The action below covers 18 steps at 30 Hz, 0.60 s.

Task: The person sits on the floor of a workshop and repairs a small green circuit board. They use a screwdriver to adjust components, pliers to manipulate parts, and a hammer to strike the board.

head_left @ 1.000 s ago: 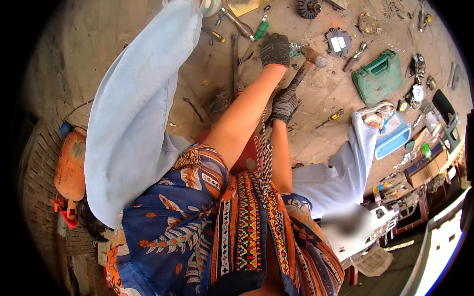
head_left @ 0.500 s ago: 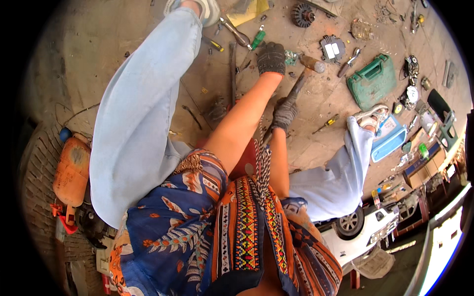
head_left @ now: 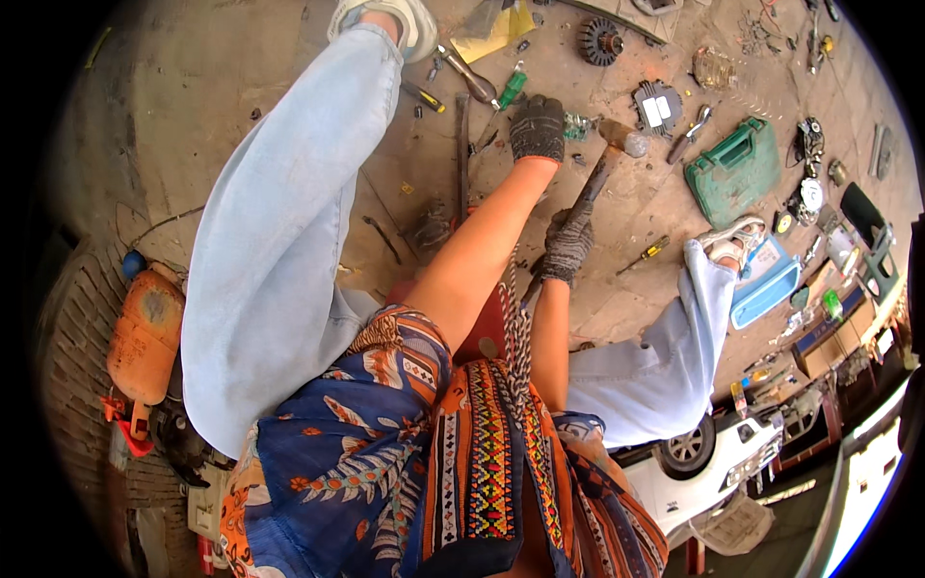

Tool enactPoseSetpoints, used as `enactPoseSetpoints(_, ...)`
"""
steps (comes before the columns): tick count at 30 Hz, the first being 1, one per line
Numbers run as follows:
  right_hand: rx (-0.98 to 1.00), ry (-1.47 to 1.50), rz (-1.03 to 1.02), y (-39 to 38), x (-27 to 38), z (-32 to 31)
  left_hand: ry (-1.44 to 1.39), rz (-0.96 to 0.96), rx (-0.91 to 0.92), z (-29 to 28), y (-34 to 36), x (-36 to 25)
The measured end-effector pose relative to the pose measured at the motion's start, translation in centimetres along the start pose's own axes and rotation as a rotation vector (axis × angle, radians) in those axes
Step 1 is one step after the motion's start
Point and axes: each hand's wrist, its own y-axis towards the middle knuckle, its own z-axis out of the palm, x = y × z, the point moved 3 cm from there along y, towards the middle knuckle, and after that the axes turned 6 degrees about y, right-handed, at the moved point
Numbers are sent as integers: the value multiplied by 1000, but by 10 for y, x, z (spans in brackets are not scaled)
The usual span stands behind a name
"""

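My right hand [head_left: 567, 246], in a dark grey knit glove, is wrapped round the handle of a hammer [head_left: 599, 176]. The hammer's head [head_left: 621, 138] is up and to the right of that hand, just above the floor or on it; I cannot tell which. My left hand [head_left: 537, 128], in a matching glove, is closed low over the floor, left of the hammer head. What it grips, if anything, is hidden under its fingers. Beside its fingertips lies a clear greenish piece [head_left: 576, 125]. A green-handled screwdriver [head_left: 513, 87] lies just beyond it.
A long metal bar [head_left: 462, 159] lies left of my left hand. A green tool case [head_left: 734, 171], a black ring-shaped part [head_left: 600, 41], a ratchet-like tool [head_left: 690, 133] and a yellow-handled screwdriver [head_left: 644, 253] are scattered right and ahead. A blue tray [head_left: 766, 294] sits by my right foot.
The whole view has shifted slightly, so things sit a little lower. My right hand and the hammer have moved very little; my left hand stays at the same spot.
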Motion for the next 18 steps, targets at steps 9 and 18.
enactPoseSetpoints(9,43,-810,-492,22,-40,30,14,-46,59,-11,0,-1)
enactPoseSetpoints(18,-121,-283,-369,-14,8,-22,-17,-26,3,-5,2,1)
